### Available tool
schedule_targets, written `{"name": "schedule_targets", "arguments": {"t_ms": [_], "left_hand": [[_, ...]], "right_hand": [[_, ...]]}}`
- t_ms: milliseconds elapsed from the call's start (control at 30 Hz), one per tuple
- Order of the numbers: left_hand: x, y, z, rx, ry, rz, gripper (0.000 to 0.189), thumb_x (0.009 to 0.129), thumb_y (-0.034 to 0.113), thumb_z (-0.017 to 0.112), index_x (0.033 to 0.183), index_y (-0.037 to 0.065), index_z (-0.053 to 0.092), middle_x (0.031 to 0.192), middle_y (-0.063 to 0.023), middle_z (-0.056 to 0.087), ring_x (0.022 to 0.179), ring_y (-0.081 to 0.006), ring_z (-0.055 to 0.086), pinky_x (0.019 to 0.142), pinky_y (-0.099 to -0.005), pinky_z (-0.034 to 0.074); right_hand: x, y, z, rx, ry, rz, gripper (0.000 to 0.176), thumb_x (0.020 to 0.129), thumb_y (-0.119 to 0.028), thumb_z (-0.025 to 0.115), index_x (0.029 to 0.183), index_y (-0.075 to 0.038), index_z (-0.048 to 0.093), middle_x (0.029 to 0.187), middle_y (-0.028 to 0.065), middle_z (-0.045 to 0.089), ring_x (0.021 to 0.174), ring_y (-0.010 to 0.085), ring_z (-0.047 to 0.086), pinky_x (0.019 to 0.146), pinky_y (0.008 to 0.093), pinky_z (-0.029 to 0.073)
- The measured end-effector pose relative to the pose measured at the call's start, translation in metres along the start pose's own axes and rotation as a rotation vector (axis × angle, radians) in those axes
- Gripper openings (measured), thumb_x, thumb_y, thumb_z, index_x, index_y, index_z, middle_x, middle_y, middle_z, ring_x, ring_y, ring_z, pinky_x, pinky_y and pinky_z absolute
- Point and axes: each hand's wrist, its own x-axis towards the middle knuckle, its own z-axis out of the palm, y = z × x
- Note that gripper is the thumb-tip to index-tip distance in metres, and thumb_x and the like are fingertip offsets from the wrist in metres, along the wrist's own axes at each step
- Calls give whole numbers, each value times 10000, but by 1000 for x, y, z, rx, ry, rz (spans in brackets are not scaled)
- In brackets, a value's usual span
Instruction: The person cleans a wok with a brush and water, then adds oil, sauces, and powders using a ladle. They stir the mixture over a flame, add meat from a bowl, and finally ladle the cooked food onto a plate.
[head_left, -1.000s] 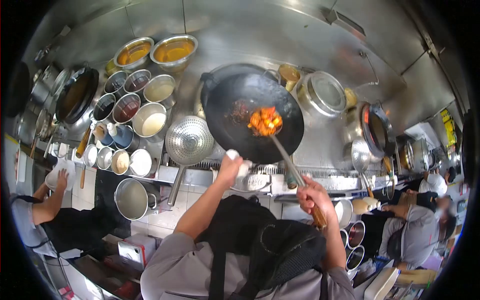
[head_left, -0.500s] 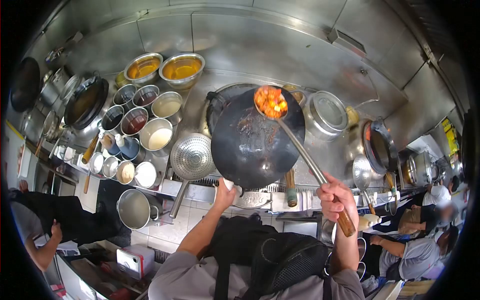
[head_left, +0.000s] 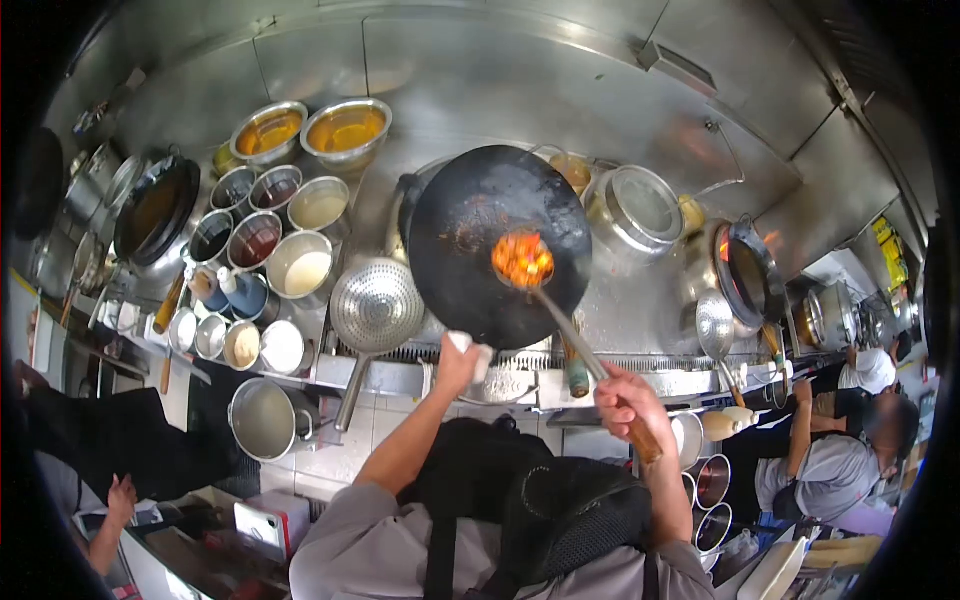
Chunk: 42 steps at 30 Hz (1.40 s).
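One wok ahead, left hand clasping cloth (at rim); right hand gripping ladle

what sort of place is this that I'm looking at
Most likely a commercial kitchen, perhaps a restaurant's. The signs are the large black wok in hand, the cluster of metal pots holding liquids, and the big perforated strainer beside the wok.

The food lies in the ladle, in or just above the wok. Left of the wok is one skimmer, then clustered sauce pots; behind these stand two bowls. Right stands a stockpot, then another skimmer.
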Motion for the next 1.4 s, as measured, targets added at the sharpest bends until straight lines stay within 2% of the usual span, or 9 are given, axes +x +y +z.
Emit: {"name": "schedule_targets", "arguments": {"t_ms": [333, 533, 633, 767, 833, 967, 1133, 1267, 1400], "left_hand": [[-10, -4, -46, 242, 94, 336, 510, 805, 40, 598, 1240, -43, 345, 1092, -291, 551, 1069, -477, 540, 929, -474, 433], [40, 12, -17, 23, 153, 151, 311, 792, 61, 566, 1080, -38, 502, 967, -198, 599, 895, -311, 602, 806, -405, 474], [74, 22, 7, -289, -25, -56, 70, 820, 59, 547, 882, 32, 565, 768, -69, 589, 606, -181, 590, 526, -336, 471], [96, 6, 24, -173, 127, -236, 395, 903, 262, 609, 1155, -32, 530, 958, -143, 652, 808, -234, 640, 692, -390, 523], [107, -37, 30, -87, 329, -237, 839, 890, 586, 551, 1293, -132, 393, 1241, -311, 567, 1152, -390, 575, 985, -448, 436], [-12, 19, 11, -22, 882, -80, 852, 904, 589, 515, 1336, -107, 281, 1189, -337, 568, 1162, -474, 532, 994, -468, 422], [-177, -47, -24, -60, 867, -218, 814, 882, 590, 542, 1312, -78, 363, 1253, -331, 529, 1204, -409, 529, 1005, -441, 413], [-324, -78, 4, -317, 1302, -727, 837, 824, 565, 600, 1302, -81, 366, 1145, -297, 609, 1052, -408, 627, 892, -455, 498], [-437, -144, 53, -502, 1684, -808, 834, 843, 500, 632, 1331, -89, 300, 1175, -320, 594, 1095, -419, 614, 933, -441, 492]], "right_hand": [[2, -31, 27, -31, -12, -32, 195, 945, -80, 524, 1130, -57, 469, 671, -19, 455, 389, 9, 371, 300, 199, 308], [22, -54, 20, 31, -79, -125, 371, 934, -59, 526, 1300, -83, 468, 673, 4, 444, 375, 28, 360, 288, 215, 300], [29, -63, 3, -102, -118, -113, 511, 916, -31, 528, 1408, -79, 398, 671, 26, 445, 372, 59, 364, 301, 229, 294], [45, -76, -25, -362, -223, -43, 627, 867, 23, 492, 1461, 11, 291, 597, 29, 457, 366, 83, 396, 308, 242, 320], [62, -76, -47, -503, -295, -16, 673, 858, 11, 494, 1487, 6, 254, 587, 31, 465, 345, 89, 385, 298, 248, 315], [76, -83, -28, -722, -530, 182, 674, 878, -30, 515, 1491, -16, 236, 576, 31, 410, 326, 80, 348, 270, 230, 294], [121, -37, 35, -886, -995, 575, 657, 890, -8, 520, 1485, -28, 242, 593, 23, 395, 359, 75, 353, 297, 216, 302], [92, 44, 125, -1207, -1174, 813, 644, 900, 10, 494, 1489, -50, 239, 596, 23, 406, 356, 80, 380, 302, 232, 325], [40, 154, 183, -1312, -1606, 1038, 643, 923, -32, 487, 1503, -93, 217, 639, 20, 421, 359, 67, 361, 299, 251, 345]]}}
